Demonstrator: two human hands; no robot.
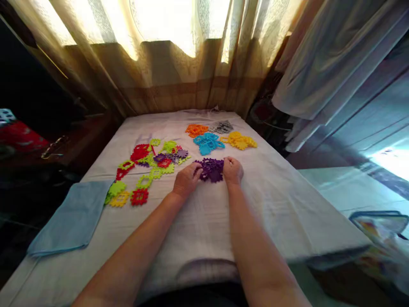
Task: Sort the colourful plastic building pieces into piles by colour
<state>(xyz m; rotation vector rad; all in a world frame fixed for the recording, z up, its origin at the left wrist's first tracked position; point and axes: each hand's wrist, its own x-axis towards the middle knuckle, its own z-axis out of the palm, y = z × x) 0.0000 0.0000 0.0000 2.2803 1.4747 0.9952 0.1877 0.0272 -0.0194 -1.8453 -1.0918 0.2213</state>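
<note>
Curled fingers of both hands bracketed the purple pieces (212, 171), the left hand (186, 180) touching the heap's left edge and the right hand (233, 171) its right edge; whether either hand pinched a piece or only pressed against the side could not be told. The heap lay on the white tablecloth (204, 230), straight ahead of the person, between the two hands. As seen, it was somewhat wider than deep, its long axis running left to right, roughly from one hand to the other; being a jumble of toothed pieces, it had no clear end that pointed any way. Just beyond it sat a blue heap (208, 143), with a yellow heap (239, 140) to the right, stretched sideways, and an orange heap (197, 130) and a grey heap (223, 127) farther back. Left of the left hand spread a loose mix, in which a lime frame (145, 182) lay behind a red square (139, 196), and a yellow square (119, 198) lay to the red one's left. A folded blue cloth (75, 217) lay at the table's left side, near the yellow square, its long axis slanting from near left to far right.
</note>
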